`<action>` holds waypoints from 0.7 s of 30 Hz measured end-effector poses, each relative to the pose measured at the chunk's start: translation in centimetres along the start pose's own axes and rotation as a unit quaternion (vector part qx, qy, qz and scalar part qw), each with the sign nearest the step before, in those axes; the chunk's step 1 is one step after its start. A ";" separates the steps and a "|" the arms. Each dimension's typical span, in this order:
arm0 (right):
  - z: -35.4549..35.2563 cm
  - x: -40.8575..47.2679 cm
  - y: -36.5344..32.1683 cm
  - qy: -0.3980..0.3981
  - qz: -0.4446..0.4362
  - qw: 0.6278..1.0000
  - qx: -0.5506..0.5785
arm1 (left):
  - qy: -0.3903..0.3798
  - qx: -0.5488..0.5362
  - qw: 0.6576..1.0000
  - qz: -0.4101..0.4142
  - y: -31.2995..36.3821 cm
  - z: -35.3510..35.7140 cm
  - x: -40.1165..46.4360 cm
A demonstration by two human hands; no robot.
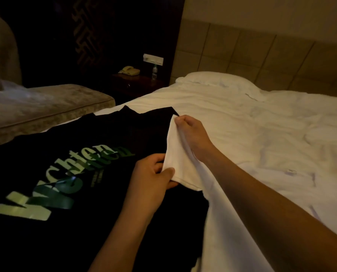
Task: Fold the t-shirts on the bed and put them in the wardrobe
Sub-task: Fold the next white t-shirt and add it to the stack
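Between your two hands a white shirt (180, 154) is stretched by one edge: your right hand (191, 132) pinches the far end of that edge with curled fingers, and your left hand (154, 173) grips the near end, thumb on top and fingers tucked beneath the cloth. That held part is raised a little above the bed (262, 118), and the rest of the white fabric trails down under your right forearm toward the lower edge of the view, where it is hard to tell from the sheet. Just beside it on the left, partly under your left hand, a black shirt (75, 173) lies spread flat on the bed, with large green lettering across its front. Farther off, a pillow (213, 79) sits at the head of the bed against a padded headboard (262, 48). Left of the bed stands an upholstered bench (45, 107), and behind it a dark nightstand (136, 83) carrying a phone (129, 70) and a bottle (154, 71), well apart from the shirts.
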State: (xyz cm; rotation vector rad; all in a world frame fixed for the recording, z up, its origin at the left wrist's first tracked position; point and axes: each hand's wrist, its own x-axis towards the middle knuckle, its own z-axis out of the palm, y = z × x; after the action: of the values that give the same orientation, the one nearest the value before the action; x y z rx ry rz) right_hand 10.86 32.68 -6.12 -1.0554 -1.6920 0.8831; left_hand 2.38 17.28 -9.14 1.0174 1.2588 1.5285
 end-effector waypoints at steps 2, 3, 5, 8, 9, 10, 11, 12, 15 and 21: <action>-2.0 -0.6 -0.2 0.033 0.008 0.999 0.026 | -0.003 0.019 0.999 0.043 0.3 1.2 -0.7; -3.0 -0.9 -0.3 0.044 0.011 0.998 0.034 | -0.002 0.023 0.998 0.063 0.5 1.8 -1.1; -4.9 -1.8 -0.2 0.070 0.012 0.996 0.063 | -0.005 0.040 0.994 0.104 0.6 3.0 -1.9; -8.7 -3.9 -0.3 0.119 0.010 0.986 0.115 | -0.032 0.067 0.985 0.154 0.3 5.3 -3.3; -10.0 -4.7 -0.2 0.133 0.015 0.983 0.127 | -0.047 0.082 0.981 0.167 0.2 5.9 -3.7; -11.4 -5.5 0.1 0.145 0.024 0.979 0.138 | -0.066 0.103 0.976 0.178 0.0 6.6 -4.1; -12.8 -6.3 0.6 0.154 0.031 0.976 0.149 | -0.088 0.125 0.970 0.187 -0.2 7.2 -4.6; -14.2 -7.1 1.0 0.157 0.034 0.974 0.161 | -0.112 0.142 0.965 0.190 -0.3 7.8 -5.1; -18.1 -9.1 2.9 0.154 0.027 0.973 0.172 | -0.177 0.198 0.946 0.184 -1.0 9.8 -6.7; -24.1 -12.3 5.8 0.057 0.086 0.993 0.063 | -0.172 0.463 0.848 0.190 -3.9 11.0 -7.0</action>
State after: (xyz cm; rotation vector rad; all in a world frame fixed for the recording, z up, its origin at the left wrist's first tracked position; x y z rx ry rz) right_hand 37.57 25.87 -7.71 -1.1546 -1.4479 1.0077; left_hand 15.24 13.81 -11.76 2.1625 1.6084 0.8622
